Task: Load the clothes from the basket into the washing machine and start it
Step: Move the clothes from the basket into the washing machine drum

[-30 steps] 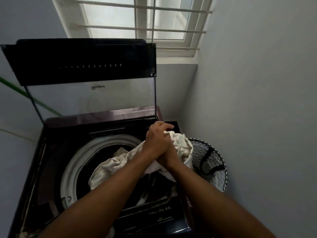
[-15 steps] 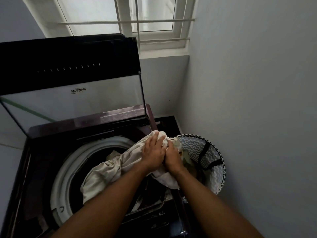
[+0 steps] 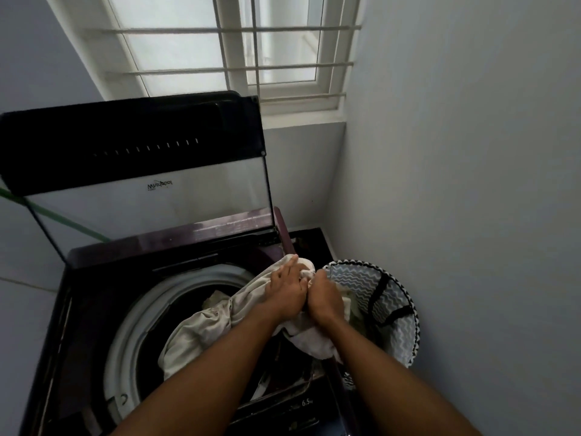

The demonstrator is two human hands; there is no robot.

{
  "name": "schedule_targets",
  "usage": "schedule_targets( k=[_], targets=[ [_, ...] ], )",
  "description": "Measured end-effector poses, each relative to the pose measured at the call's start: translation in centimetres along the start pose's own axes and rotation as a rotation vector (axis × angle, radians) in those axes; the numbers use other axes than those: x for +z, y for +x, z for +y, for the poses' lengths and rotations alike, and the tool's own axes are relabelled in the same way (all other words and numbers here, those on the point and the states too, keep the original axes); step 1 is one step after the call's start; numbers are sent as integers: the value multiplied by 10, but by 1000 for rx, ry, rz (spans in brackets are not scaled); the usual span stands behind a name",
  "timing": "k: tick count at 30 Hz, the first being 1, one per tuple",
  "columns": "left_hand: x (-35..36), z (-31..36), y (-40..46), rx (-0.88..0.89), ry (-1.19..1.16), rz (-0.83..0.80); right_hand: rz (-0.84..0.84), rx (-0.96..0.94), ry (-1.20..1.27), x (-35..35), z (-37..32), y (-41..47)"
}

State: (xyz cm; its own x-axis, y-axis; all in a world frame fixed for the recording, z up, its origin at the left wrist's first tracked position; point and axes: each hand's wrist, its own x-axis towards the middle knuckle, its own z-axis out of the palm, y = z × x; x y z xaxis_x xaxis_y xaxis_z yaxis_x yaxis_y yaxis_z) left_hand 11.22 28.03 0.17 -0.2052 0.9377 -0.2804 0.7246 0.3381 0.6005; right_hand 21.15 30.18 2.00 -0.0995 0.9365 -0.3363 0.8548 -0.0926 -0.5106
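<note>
The washer [image 3: 94,325] stood open, its lid [image 3: 132,143] upright at the back. A pale cloth [image 3: 201,332] trailed over the drum rim [image 3: 125,335], one end hanging inside, the other bunched at the right rim. The left hand [image 3: 284,294] lay on that bunch, fingers mostly straight; the right hand [image 3: 325,297] clenched around it. The basket [image 3: 393,297] sat just right of the washer, near the wall [image 3: 456,215]. Best, probably, to feed the bunch leftward and down into the drum, keeping loose ends off the rim. Room was open above the drum; the right side was tight.
</note>
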Motion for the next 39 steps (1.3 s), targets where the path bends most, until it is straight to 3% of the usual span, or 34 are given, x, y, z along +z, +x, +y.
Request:
schedule_targets(
  k=[6,12,16,18,23,27,30,32,35,37,39],
  targets=[
    [-37,-3,-18,26,-426,223,68,-2,157,-20,-39,-19],
    [-129,-16,-47,125,-504,563,140,-165,433,-17,-128,-56],
    [-165,-56,-70,79,-484,745,24,-343,535,10,-175,-80],
    [-164,-83,-80,17,-459,760,-54,-371,501,33,-184,-86],
    [-133,-135,-91,-76,-314,559,-211,-325,368,91,-158,-76],
    [-96,-169,-95,-121,-27,356,-425,-385,153,131,-122,-67],
    [-71,-176,-104,-142,114,83,-728,-375,-35,137,-92,-61],
    [-56,-180,-113,-159,90,-100,-804,-318,-129,131,-77,-58],
    [-41,-190,-109,-149,131,-226,-679,-407,-110,115,-69,-53],
    [-44,-182,-96,-179,189,-250,-446,-431,-15,94,-71,-49],
    [-57,-158,-86,-162,315,-157,-135,-445,63,71,-73,-40]
  ],
)
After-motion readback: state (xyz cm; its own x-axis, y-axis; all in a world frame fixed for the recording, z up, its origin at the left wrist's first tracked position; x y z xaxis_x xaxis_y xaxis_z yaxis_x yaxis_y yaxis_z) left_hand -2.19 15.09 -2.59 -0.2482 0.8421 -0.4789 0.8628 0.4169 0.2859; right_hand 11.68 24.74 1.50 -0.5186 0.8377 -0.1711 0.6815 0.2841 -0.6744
